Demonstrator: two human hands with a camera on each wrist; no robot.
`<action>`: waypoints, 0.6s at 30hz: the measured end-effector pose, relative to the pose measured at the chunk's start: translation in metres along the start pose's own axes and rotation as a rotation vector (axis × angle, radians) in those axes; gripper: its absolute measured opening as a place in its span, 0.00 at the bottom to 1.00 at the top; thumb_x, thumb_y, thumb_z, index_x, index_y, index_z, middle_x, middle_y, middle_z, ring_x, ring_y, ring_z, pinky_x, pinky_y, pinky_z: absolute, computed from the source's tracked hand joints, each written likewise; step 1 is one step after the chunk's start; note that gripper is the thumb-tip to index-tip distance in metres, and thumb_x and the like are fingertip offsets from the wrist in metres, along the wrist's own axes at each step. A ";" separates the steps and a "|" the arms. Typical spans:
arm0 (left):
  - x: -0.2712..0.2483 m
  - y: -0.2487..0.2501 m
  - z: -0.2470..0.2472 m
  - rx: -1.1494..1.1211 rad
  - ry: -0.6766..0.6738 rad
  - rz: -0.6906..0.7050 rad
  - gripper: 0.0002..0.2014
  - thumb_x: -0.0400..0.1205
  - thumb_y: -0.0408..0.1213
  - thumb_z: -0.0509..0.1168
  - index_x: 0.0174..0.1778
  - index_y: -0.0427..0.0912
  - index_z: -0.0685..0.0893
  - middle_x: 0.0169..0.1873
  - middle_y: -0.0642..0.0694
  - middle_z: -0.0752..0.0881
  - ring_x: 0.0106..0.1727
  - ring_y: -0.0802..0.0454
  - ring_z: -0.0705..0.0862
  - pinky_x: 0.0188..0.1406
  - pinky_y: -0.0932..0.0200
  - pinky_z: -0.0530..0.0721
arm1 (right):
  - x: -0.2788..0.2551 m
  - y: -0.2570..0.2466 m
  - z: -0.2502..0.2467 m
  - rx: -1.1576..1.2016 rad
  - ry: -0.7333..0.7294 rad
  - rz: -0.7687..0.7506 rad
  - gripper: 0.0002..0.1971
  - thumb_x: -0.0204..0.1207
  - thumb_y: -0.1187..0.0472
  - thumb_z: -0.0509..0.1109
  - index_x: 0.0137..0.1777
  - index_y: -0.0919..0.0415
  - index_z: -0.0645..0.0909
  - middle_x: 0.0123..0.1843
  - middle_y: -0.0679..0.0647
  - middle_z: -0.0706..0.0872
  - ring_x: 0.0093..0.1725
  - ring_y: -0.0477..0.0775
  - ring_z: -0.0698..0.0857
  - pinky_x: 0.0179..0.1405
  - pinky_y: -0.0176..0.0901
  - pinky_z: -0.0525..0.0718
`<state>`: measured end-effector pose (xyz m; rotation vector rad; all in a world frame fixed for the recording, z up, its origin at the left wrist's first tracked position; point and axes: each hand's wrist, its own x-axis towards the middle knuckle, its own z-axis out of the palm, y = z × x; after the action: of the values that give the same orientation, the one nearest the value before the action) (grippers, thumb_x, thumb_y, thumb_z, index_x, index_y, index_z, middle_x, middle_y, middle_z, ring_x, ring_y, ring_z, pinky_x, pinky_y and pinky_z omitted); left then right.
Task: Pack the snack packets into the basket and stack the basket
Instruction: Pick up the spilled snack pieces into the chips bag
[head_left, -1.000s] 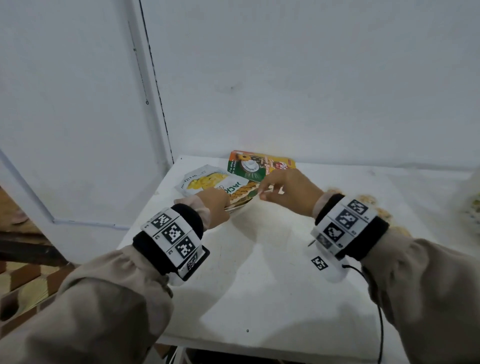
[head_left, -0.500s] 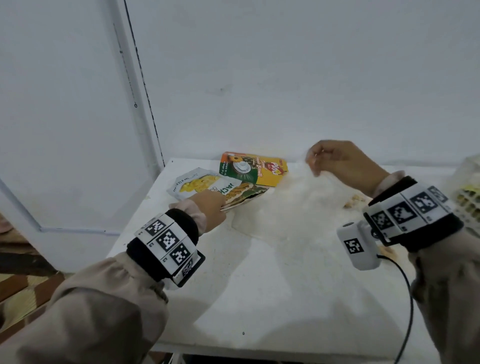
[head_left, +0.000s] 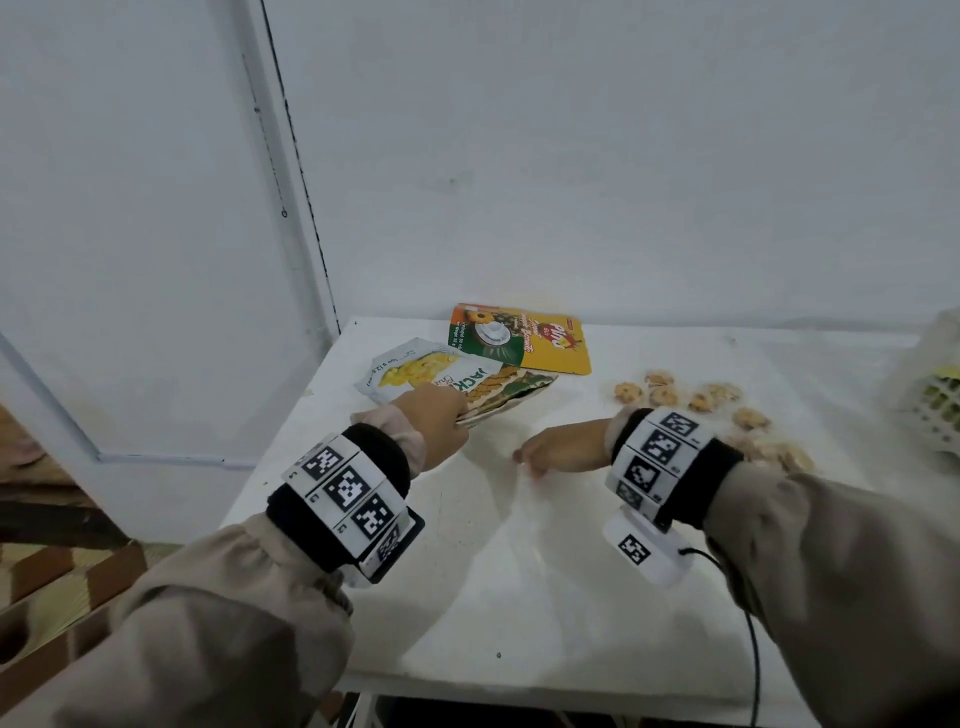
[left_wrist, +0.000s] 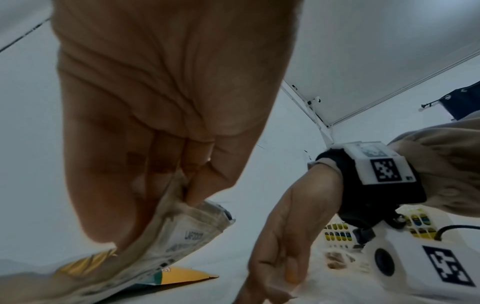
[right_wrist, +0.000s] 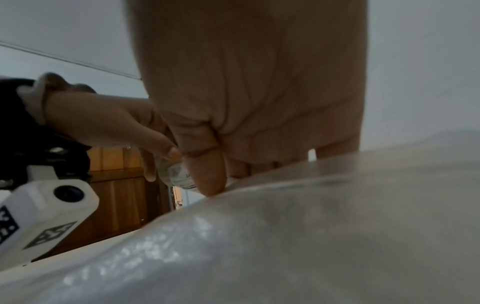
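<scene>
My left hand (head_left: 441, 423) grips the near edge of a white jackfruit-chips packet (head_left: 415, 371) and lifts it slightly off the white table (head_left: 519, 582); the left wrist view shows fingers and thumb (left_wrist: 205, 179) pinching the packet (left_wrist: 182, 236). An orange and green biscuit packet (head_left: 524, 340) lies flat behind it. My right hand (head_left: 556, 452) is low on the table beside it, and its thumb (right_wrist: 207, 176) and curled fingers pinch a clear plastic packet (right_wrist: 298, 236). Cookies (head_left: 701, 400) show through that plastic. A white basket (head_left: 937, 410) sits at the right edge.
A white wall runs along the back of the table, close behind the packets. The table's left edge drops to a tiled floor (head_left: 47, 587). The basket (left_wrist: 335, 232) holds yellow and dark packets. The table's near half is bare.
My right hand left the packets, swung up and right lifting the clear plastic, then came down to the table centre. My left hand kept its grip on the jackfruit packet.
</scene>
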<state>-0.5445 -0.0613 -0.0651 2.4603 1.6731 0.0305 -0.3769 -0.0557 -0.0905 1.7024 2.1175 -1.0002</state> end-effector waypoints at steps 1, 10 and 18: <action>0.000 0.001 0.002 0.001 0.001 0.003 0.08 0.81 0.33 0.55 0.45 0.39 0.81 0.40 0.41 0.81 0.40 0.47 0.75 0.39 0.61 0.70 | 0.001 -0.005 0.001 0.008 0.000 0.000 0.21 0.83 0.65 0.53 0.75 0.71 0.65 0.79 0.61 0.66 0.77 0.59 0.65 0.71 0.39 0.60; 0.002 0.012 0.020 0.028 -0.136 0.051 0.14 0.82 0.37 0.56 0.56 0.37 0.82 0.52 0.41 0.86 0.46 0.46 0.82 0.44 0.59 0.77 | -0.029 0.005 -0.015 0.005 0.151 -0.215 0.10 0.80 0.67 0.59 0.38 0.59 0.73 0.39 0.46 0.75 0.42 0.45 0.72 0.46 0.39 0.71; -0.001 0.046 0.013 -0.345 0.417 0.167 0.22 0.82 0.56 0.48 0.59 0.42 0.71 0.53 0.50 0.74 0.53 0.50 0.74 0.51 0.58 0.71 | -0.091 0.048 -0.042 0.447 0.680 -0.176 0.06 0.73 0.70 0.68 0.39 0.73 0.84 0.25 0.46 0.86 0.21 0.38 0.79 0.19 0.28 0.72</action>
<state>-0.5009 -0.0799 -0.0708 2.4219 1.4324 0.8296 -0.2963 -0.0940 -0.0247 2.3692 2.6348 -1.1205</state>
